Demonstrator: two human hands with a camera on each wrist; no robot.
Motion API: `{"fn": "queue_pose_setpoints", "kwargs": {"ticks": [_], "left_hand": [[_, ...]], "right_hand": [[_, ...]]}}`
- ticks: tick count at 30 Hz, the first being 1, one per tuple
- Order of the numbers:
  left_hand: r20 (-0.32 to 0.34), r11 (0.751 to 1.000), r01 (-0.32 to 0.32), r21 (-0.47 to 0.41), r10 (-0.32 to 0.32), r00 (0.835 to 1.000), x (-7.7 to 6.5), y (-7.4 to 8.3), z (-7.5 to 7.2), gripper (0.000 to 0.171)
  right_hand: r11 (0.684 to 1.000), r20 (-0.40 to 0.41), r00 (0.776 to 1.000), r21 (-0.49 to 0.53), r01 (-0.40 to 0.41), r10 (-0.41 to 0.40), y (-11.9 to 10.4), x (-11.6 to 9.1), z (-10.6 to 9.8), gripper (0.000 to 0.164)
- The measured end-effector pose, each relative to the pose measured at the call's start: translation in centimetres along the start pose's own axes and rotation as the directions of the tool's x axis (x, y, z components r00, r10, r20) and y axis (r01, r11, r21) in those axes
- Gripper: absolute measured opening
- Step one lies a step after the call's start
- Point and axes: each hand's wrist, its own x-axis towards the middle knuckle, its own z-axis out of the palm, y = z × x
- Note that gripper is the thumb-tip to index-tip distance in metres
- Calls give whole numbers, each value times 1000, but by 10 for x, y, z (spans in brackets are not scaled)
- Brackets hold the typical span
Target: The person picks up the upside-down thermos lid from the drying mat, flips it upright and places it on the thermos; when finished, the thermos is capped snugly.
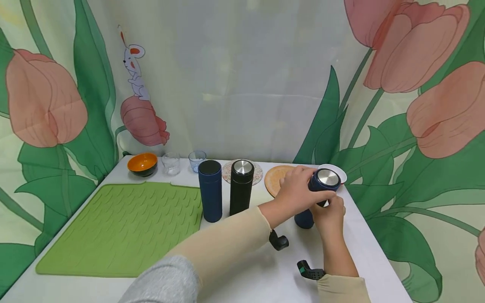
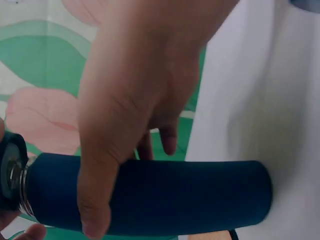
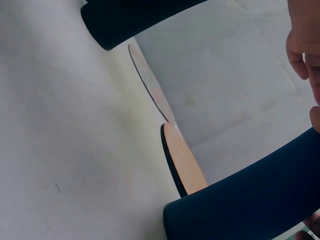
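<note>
A dark blue thermos (image 1: 304, 219) stands upright at the right of the table, its base on the white cloth. My left hand (image 1: 297, 190) grips its steel-topped lid (image 1: 328, 178) from the left. Lower down, my right hand (image 1: 330, 216) holds the body, thumb across it in the left wrist view. That view shows a bare steel neck (image 2: 26, 192) between lid and body; whether the two still touch I cannot tell. To the left stand a black thermos (image 1: 241, 189) with a steel-topped lid and another blue thermos (image 1: 210, 191).
A green mat (image 1: 125, 227) covers the left side. Along the back sit an orange bowl (image 1: 142, 163), a clear glass (image 1: 171, 164), a bluish glass (image 1: 197, 160), a patterned round mat (image 1: 258, 172), an orange round mat (image 1: 273, 179) and a white dish (image 1: 339, 170).
</note>
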Motion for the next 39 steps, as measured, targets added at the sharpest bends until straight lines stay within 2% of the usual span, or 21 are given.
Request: {"fn": "queue_pose_setpoints", "kwargs": {"ticks": [3,6,9,13,19,25,29,32,35,39], "left_hand": [[-38,999,21,-28,-22,999,4,-10,-9,68],[-104,999,30,-38,-33,994,10,-17,-21,69],[-117,998,42,-49,-48,992,18,-22,-29,74],[-58,995,55,-81,-60,997,25,-25,-29,79],[66,998,11,-56,-7,998,30,-23,-24,79],[133,987,-15,-162,37,990,33,-37,-16,68],[118,994,-45,-99,57,991,33,-30,-15,75],[37,998,-65,-13,66,997,34,-17,-13,82],[-48,994,-72,79,76,996,35,-4,-8,79],[-80,983,-63,172,78,994,37,5,0,69]], "right_hand": [[999,40,999,34,5,-7,-10,0,12,58],[998,73,997,54,12,-16,-21,2,21,68],[998,85,996,55,-8,3,-29,3,24,80],[999,78,997,45,-23,20,-29,4,21,86],[999,79,996,35,-35,32,-28,2,11,88],[998,94,994,40,-53,49,-23,1,8,87],[998,94,994,19,-64,62,-18,2,5,91],[998,92,994,9,-65,64,-14,2,2,96],[998,80,995,13,-59,58,-9,1,0,92],[998,70,996,25,-60,58,-2,2,-1,82]]}}
